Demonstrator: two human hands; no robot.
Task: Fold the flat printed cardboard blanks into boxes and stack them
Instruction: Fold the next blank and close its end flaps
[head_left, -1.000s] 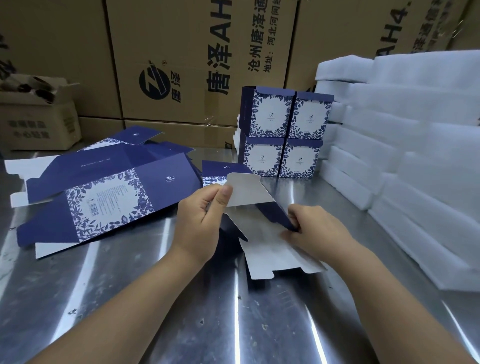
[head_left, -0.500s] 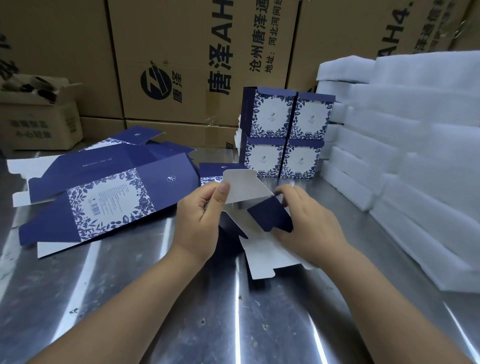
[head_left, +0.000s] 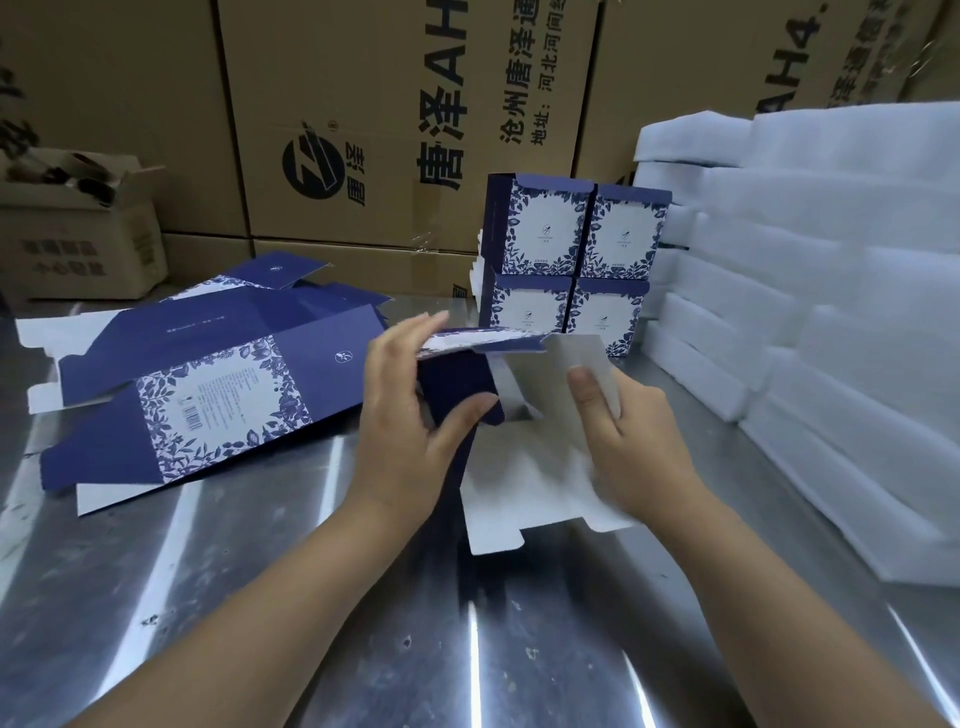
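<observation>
A half-folded blue-and-white cardboard blank lies on the steel table between my hands, white inside facing up. My left hand grips its dark blue panel, thumb in front and fingers behind the raised printed edge. My right hand pinches a white flap at the upper right and presses on the blank. A pile of flat printed blanks lies to the left. Several folded boxes stand stacked in two rows at the back.
White foam sheets are piled high along the right side of the table. Large brown shipping cartons form a wall behind. A small open carton sits at the far left.
The blank has been turned and raised. My left hand moved from the white flap to the dark blue panel; my right hand moved from the blue panel to the white flap on the right.
</observation>
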